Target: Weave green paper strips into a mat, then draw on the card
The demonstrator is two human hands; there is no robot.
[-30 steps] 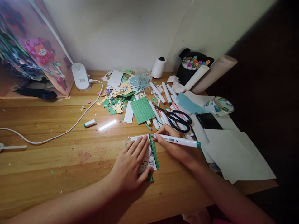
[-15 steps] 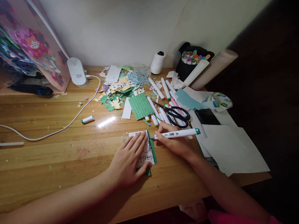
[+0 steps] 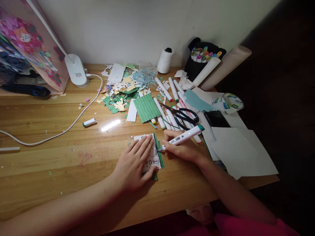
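Note:
My left hand point(image 3: 134, 164) lies flat, fingers stretched out, on a white paper point(image 3: 153, 155) with black drawings, covering much of it. Green paper point(image 3: 161, 160) shows from under its right edge and bottom. Between the fingers of my right hand point(image 3: 180, 147) is a white marker point(image 3: 183, 136) with a teal end. Its tip meets the green strip beside the white paper's right edge. A loose marker cap point(image 3: 90, 122), white with a green end, lies on the table to the left.
Paper scraps point(image 3: 123, 93), a lined green square point(image 3: 146, 108), loose markers and black-handled scissors point(image 3: 184, 116) lie beyond my hands. White sheets point(image 3: 243, 150), a phone point(image 3: 216, 119) and a tape roll point(image 3: 228, 103) are at right. A white cable point(image 3: 73, 129) crosses the left side.
The marker in my right hand has tilted more steeply, and its tip has shifted slightly down along the green strip. My left hand stays on the paper. The whole view has shifted a little.

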